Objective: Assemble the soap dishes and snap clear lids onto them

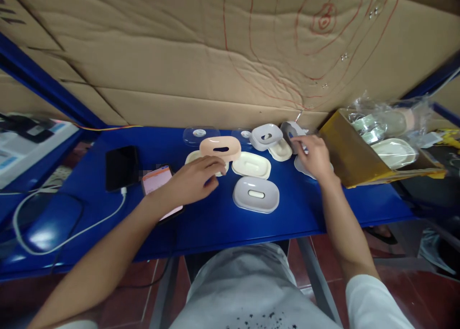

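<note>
My left hand [203,178] hovers over a cream oval tray [193,157], its fingers loosely bent, thumb apart, nothing in them. Just beyond it rests a peach oval shell [223,146] with a slot in its middle. My right hand [314,154] has its fingers on the rim of a tilted grey oval shell [287,129]; the palm partly hides the grip. Below that hand lies another pale grey piece [303,168], partly covered. A grey shell with a cream insert [256,202] sits nearest me, in front of a cream tray [251,166].
At the back are a grey shell [266,136], a cream tray [281,151] and clear lids [192,136]. A cardboard box [334,149] with wrapped parts stands right. Left lie a lit phone [157,178] and a black device [121,168] on a white cable [86,230]. Cardboard [161,55] walls the back.
</note>
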Available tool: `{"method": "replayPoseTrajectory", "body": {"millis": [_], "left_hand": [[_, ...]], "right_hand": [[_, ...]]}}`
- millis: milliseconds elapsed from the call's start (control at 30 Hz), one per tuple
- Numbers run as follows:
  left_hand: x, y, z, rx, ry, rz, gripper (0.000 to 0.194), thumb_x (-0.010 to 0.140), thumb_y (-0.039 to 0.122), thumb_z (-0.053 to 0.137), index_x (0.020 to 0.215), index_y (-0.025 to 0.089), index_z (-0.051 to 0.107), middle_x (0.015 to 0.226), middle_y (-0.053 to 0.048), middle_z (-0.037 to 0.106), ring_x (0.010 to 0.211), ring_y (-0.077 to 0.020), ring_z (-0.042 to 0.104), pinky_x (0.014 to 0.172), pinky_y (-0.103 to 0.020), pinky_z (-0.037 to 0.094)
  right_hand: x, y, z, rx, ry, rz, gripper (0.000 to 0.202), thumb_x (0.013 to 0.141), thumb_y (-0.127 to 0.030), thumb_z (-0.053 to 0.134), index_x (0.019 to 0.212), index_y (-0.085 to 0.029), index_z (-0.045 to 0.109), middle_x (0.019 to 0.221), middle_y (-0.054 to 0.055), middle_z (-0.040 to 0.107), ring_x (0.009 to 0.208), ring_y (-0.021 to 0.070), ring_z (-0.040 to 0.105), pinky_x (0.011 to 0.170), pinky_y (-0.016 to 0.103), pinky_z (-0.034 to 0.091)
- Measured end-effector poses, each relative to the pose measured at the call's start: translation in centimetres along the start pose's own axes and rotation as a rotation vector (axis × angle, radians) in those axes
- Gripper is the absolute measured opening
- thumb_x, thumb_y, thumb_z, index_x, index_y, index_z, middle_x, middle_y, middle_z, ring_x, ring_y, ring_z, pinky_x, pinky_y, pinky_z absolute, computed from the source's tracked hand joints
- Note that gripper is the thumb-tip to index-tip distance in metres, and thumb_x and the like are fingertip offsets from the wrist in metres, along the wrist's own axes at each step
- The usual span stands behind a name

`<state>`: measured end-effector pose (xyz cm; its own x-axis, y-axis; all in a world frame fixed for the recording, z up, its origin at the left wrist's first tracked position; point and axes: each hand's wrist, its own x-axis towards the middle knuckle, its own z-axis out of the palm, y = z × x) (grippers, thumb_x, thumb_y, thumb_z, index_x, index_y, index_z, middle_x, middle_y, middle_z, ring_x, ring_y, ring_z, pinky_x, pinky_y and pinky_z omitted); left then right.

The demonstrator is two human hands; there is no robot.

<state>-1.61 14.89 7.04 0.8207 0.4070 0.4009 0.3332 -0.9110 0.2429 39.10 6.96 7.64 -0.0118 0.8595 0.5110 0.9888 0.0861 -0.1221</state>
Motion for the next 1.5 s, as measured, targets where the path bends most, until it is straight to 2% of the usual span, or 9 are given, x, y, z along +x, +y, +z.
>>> {"method": "replayPoseTrajectory", "body": {"millis": [233, 333, 533, 700, 1000, 1100, 1267, 1367, 1500], "left_hand": [[0.3, 6.7, 3.6, 0.007, -0.162, 0.288, 0.058, 0.103, 0.041, 0.076, 0.154, 0.019, 0.057, 0.160, -0.014, 0.063, 0.147, -0.0322, 0.059, 0.126, -0.050, 0.042], [0.5, 7.4, 5.3, 0.046, -0.144, 0.295, 0.039, 0.107, 0.032, 0.072, 0.143, 0.019, 0.064, 0.148, -0.009, 0.072, 0.136, -0.0280, 0.067, 0.123, -0.047, 0.040], [0.5, 6.8, 4.9, -0.053, -0.091, 0.264, 0.020, 0.115, 0.021, 0.053, 0.127, 0.019, 0.069, 0.131, -0.006, 0.080, 0.125, -0.0214, 0.072, 0.117, -0.045, 0.039], [1.6, 6.2, 3.8, -0.027, 0.027, 0.227, 0.023, 0.116, 0.024, 0.050, 0.127, 0.019, 0.070, 0.126, -0.006, 0.082, 0.118, -0.0216, 0.074, 0.113, -0.042, 0.043], [5.6, -0.9, 2.6, 0.283, 0.160, -0.032, 0.032, 0.103, 0.009, 0.051, 0.115, 0.019, 0.079, 0.108, -0.012, 0.082, 0.104, -0.0301, 0.076, 0.108, -0.054, 0.049], [5.2, -0.1, 2.6, 0.309, 0.153, -0.013, 0.034, 0.103, 0.008, 0.049, 0.119, 0.019, 0.077, 0.115, -0.012, 0.081, 0.105, -0.0296, 0.075, 0.105, -0.053, 0.051], [0.9, 5.3, 2.4, 0.171, -0.064, 0.156, 0.028, 0.109, 0.016, 0.052, 0.130, 0.019, 0.071, 0.131, -0.013, 0.075, 0.122, -0.0290, 0.070, 0.106, -0.046, 0.052], [-2.5, 8.4, 2.7, 0.133, -0.192, 0.136, 0.033, 0.110, 0.032, 0.062, 0.142, 0.021, 0.066, 0.147, -0.014, 0.069, 0.135, -0.0337, 0.064, 0.114, -0.052, 0.047], [-6.3, 10.8, 3.5, 0.179, -0.145, 0.043, 0.034, 0.110, 0.026, 0.061, 0.143, 0.020, 0.066, 0.144, -0.014, 0.072, 0.134, -0.0319, 0.065, 0.112, -0.049, 0.046]], "right_hand": [[-9.5, 5.4, -2.5, -0.172, -0.262, 0.128, 0.050, 0.109, -0.055, 0.052, 0.143, -0.023, 0.070, 0.141, 0.015, 0.076, 0.128, 0.0397, 0.072, 0.100, 0.055, 0.052], [-10.7, 4.7, -2.2, -0.119, -0.253, 0.063, 0.047, 0.111, -0.054, 0.053, 0.144, -0.026, 0.070, 0.141, 0.013, 0.077, 0.129, 0.0373, 0.072, 0.105, 0.055, 0.049], [-8.4, -0.1, -2.4, 0.144, -0.306, -0.171, 0.039, 0.114, -0.046, 0.054, 0.144, -0.028, 0.069, 0.139, 0.009, 0.078, 0.128, 0.0304, 0.072, 0.107, 0.049, 0.048], [-4.2, -2.5, -1.4, 0.183, -0.117, -0.283, 0.035, 0.113, -0.042, 0.056, 0.141, -0.025, 0.071, 0.135, 0.009, 0.080, 0.130, 0.0299, 0.071, 0.111, 0.049, 0.047], [2.6, -2.1, 2.1, -0.065, 0.038, -0.210, 0.035, 0.112, -0.023, 0.050, 0.135, -0.023, 0.075, 0.155, 0.014, 0.068, 0.147, 0.0339, 0.058, 0.119, 0.057, 0.038], [0.6, -3.1, 1.0, 0.016, 0.010, -0.225, 0.037, 0.112, -0.025, 0.049, 0.139, -0.025, 0.073, 0.149, 0.013, 0.071, 0.142, 0.0341, 0.060, 0.115, 0.055, 0.041], [-5.9, -4.7, -2.3, 0.174, -0.205, -0.255, 0.039, 0.113, -0.034, 0.052, 0.149, -0.028, 0.066, 0.145, 0.011, 0.074, 0.135, 0.0315, 0.066, 0.112, 0.051, 0.046], [-10.4, -3.7, -2.9, 0.178, -0.284, -0.216, 0.041, 0.112, -0.040, 0.056, 0.152, -0.030, 0.062, 0.153, 0.011, 0.069, 0.140, 0.0324, 0.065, 0.118, 0.057, 0.042], [-14.9, -0.7, -3.0, 0.126, -0.255, -0.090, 0.037, 0.113, -0.029, 0.050, 0.148, -0.034, 0.064, 0.159, 0.010, 0.065, 0.145, 0.0324, 0.062, 0.120, 0.059, 0.042]]}}
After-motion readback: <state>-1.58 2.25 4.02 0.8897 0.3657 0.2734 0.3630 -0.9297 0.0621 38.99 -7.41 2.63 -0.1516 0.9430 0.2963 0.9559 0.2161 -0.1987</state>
